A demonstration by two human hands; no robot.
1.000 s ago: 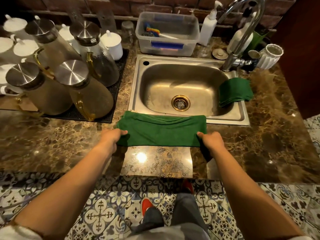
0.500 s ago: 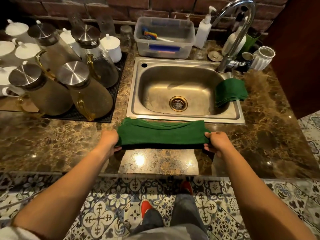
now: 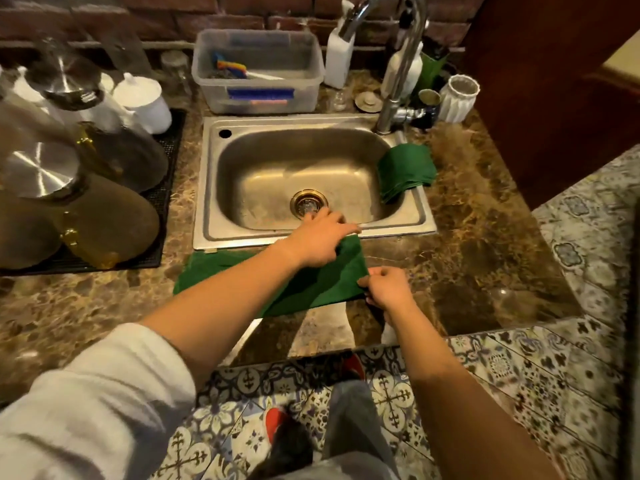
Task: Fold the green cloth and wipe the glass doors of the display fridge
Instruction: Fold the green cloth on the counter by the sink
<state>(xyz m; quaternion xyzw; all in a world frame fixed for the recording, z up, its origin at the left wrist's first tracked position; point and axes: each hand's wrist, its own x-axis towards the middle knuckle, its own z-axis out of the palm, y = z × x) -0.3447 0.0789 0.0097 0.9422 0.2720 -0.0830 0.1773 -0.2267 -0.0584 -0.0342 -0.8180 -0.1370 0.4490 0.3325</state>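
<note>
The green cloth lies folded in a long strip on the marble counter, just in front of the sink. My left hand has crossed over to the strip's right end and lies on its far right corner, fingers spread. My right hand pinches the near right corner of the same cloth. My left forearm covers the strip's middle. No display fridge is in view.
The steel sink sits behind the cloth, with a second folded green cloth on its right rim. Lidded glass jugs on a black mat crowd the left. Behind the sink stand a plastic tub, tap and white cup.
My left hand has left the cloth's left end and swung across to its right end. The right hand stays at the near right corner. The view has shifted left.
</note>
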